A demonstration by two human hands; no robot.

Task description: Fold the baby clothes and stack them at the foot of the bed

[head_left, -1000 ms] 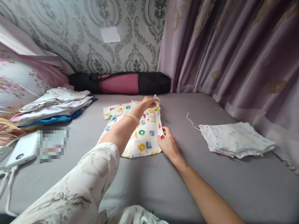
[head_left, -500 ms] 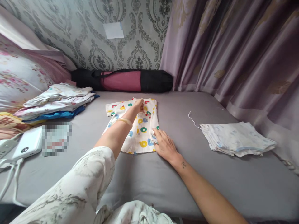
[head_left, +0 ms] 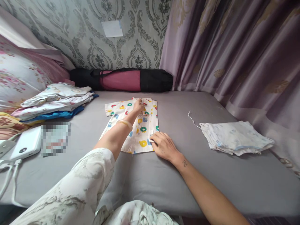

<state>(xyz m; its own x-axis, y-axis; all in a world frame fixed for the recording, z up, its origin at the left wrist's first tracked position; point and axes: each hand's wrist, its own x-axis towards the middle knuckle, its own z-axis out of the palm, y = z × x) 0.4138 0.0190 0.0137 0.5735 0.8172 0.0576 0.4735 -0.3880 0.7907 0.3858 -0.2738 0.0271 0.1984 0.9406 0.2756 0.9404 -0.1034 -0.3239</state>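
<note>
A small white shirt (head_left: pixel 140 125) with coloured ring and letter prints lies flat on the grey bed sheet (head_left: pixel 178 181). My left hand (head_left: pixel 138 106) reaches over it and pinches the cloth near the collar at the far end. My right hand (head_left: pixel 164 145) rests at the shirt's near right corner, fingers curled and pinching the hem. A pale bangle sits on my left wrist.
A stack of folded clothes (head_left: pixel 56 101) lies at the left, a folded white garment (head_left: pixel 236 137) with a loose string at the right. A black and pink roll bag (head_left: pixel 122 80) lies against the wall. A white power bank (head_left: pixel 24 146) and cables sit at the left edge. Purple curtains (head_left: pixel 234 53) hang at the right.
The shirt's right side, held raised a second ago, now lies folded flat. My left hand came down onto the collar and my right hand slid down to the near hem.
</note>
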